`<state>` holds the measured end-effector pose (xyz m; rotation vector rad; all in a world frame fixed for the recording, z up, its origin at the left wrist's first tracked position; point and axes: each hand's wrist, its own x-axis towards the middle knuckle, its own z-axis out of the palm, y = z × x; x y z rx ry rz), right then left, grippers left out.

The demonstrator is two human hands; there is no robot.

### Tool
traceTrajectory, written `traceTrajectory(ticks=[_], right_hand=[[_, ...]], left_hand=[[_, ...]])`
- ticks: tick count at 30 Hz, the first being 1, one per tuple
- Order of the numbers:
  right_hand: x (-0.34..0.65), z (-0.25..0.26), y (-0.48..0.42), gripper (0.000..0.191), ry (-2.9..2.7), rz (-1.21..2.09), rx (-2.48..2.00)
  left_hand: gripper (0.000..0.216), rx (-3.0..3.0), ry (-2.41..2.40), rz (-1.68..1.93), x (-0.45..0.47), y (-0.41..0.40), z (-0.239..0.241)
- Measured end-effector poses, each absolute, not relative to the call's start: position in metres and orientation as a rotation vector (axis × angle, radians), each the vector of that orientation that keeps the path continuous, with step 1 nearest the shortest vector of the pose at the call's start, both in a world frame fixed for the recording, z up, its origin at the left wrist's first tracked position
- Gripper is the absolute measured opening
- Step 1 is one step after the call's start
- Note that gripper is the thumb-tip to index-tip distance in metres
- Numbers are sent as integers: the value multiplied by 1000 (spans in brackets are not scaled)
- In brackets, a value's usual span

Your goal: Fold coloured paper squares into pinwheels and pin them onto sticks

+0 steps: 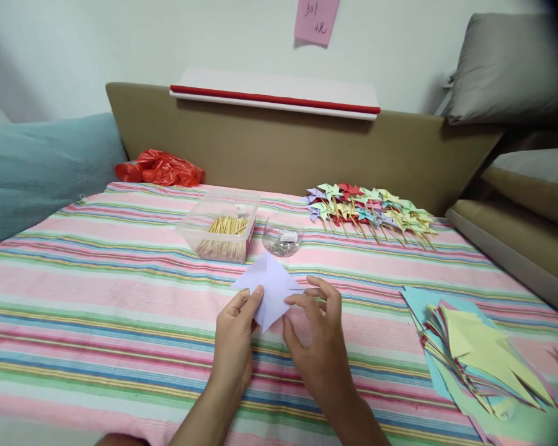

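A square of pale lilac paper (275, 288) is held up in front of me, one corner pointing away. A slit shows at its right corner. My left hand (240, 319) pinches the left side, thumb on top and the other fingers mostly hidden beneath. At the right corner, my right hand (317, 325) has its fingers apart, the index fingertip against the paper's edge. Just beyond the paper are a clear plastic box (193, 226) of thin wooden sticks (225, 232) and a round clear container (270, 232) with small metal pieces and a white item inside.
Finished paper pinwheels (367, 207) on sticks lie at the back right. Cut coloured paper sheets (478, 347) are stacked at the right. A red plastic bag (162, 168) and a blue cushion (46, 170) are at the left. Striped cloth (97, 322) covers the surface.
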<state>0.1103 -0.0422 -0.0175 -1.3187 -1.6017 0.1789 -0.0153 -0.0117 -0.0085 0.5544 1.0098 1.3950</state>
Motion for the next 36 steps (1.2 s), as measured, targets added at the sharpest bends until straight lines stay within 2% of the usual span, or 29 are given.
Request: traceTrajectory(ticks=[6, 15, 36], right_hand=[[107, -14, -43, 12, -1619, 267, -1292], [110, -13, -39, 18, -1278, 631, -1374], [106, -14, -36, 16, -1166, 625, -1395]], left_hand=[[29, 625, 1032, 1380, -15, -12, -11], [33, 855, 1067, 1345, -12, -16, -10], [29, 990, 1087, 1321, -10, -20, -9]])
